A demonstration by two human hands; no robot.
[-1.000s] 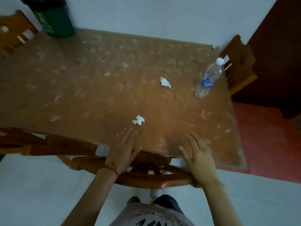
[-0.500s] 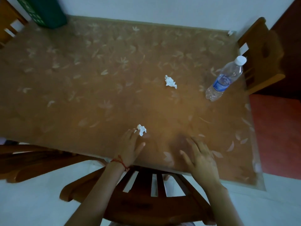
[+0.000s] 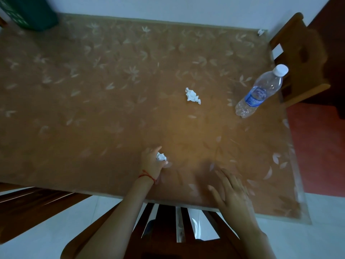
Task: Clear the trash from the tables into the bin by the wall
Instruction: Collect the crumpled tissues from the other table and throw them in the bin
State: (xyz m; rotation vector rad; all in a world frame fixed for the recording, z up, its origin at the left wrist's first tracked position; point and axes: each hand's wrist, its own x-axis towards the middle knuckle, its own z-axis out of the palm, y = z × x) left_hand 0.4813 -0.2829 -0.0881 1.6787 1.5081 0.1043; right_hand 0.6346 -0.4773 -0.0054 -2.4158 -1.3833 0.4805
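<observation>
My left hand (image 3: 152, 163) is over the near part of the brown leaf-patterned table (image 3: 93, 101), and its thumb and fingers close round a small crumpled white tissue (image 3: 161, 157). A second crumpled tissue (image 3: 192, 95) lies in the middle of the table. A clear plastic water bottle (image 3: 259, 92) with a blue label and white cap stands near the right edge. Another small white scrap (image 3: 260, 31) sits at the far right corner. My right hand (image 3: 231, 193) rests flat, fingers spread, near the front edge. The green bin (image 3: 31, 12) stands at the far left by the wall.
A wooden chair (image 3: 168, 236) is pushed in right below me, another chair (image 3: 300, 58) stands at the table's right side, and a dark wooden bench or chair (image 3: 28, 206) is at the near left. A white wall runs behind the table.
My left hand reached forward from the table's front edge to the nearest tissue and closed its fingers round it. The camera leaned in over the table; my right hand stayed flat.
</observation>
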